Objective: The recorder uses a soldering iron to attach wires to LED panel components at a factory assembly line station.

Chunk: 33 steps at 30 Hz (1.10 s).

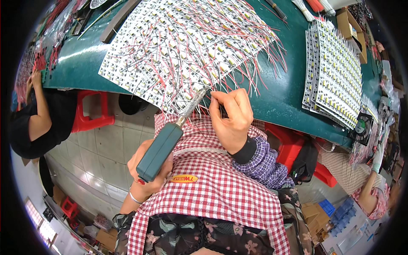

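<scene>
My left hand (138,159) is wrapped round the dark green body of a soldering gun (159,148). Its silvery barrel slants up to the near corner of a white circuit board panel (127,68) on the table. Red and dark wires (187,46) spread in a tangle over that panel, many hanging past its right side. Close to the tip, my right hand (233,117) is closed in a pinch, thumb against forefinger. A thin wire seems to run to those fingertips, but its hold is too fine to make out.
On the green table (280,91), a stack of white panels (333,72) stands at the right by a cardboard box (350,32) and a small black fan (362,127). A dark bar (119,21) lies at the upper left. Other people sit at both sides, near red stools (93,110).
</scene>
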Available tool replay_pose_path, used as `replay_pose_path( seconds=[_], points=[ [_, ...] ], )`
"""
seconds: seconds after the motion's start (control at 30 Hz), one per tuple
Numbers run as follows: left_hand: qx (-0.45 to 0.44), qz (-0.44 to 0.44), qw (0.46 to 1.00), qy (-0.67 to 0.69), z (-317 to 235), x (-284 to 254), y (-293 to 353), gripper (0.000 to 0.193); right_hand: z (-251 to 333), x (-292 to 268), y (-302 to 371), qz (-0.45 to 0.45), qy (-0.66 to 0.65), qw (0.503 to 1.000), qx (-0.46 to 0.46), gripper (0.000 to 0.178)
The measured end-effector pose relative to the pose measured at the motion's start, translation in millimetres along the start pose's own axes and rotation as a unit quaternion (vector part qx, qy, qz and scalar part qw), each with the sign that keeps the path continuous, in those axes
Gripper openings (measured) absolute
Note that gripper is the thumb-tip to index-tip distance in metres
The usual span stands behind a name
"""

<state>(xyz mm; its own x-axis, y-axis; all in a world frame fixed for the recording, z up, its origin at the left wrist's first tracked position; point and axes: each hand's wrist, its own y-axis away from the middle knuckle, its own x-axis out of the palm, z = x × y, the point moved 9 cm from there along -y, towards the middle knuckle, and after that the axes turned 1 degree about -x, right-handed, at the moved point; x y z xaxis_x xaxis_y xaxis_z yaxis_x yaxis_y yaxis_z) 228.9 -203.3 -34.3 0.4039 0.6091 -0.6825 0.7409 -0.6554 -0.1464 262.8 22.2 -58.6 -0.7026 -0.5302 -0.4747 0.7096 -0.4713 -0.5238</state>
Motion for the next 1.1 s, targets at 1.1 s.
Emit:
replay_pose_path(
  seconds=[1.1],
  points=[
    [-0.164,-0.037,0.979,0.115,53.5,5.5,26.5,0.026,-0.9,0.0,-4.9,0.016,0.001,1.000,0.021,0.024]
  ],
)
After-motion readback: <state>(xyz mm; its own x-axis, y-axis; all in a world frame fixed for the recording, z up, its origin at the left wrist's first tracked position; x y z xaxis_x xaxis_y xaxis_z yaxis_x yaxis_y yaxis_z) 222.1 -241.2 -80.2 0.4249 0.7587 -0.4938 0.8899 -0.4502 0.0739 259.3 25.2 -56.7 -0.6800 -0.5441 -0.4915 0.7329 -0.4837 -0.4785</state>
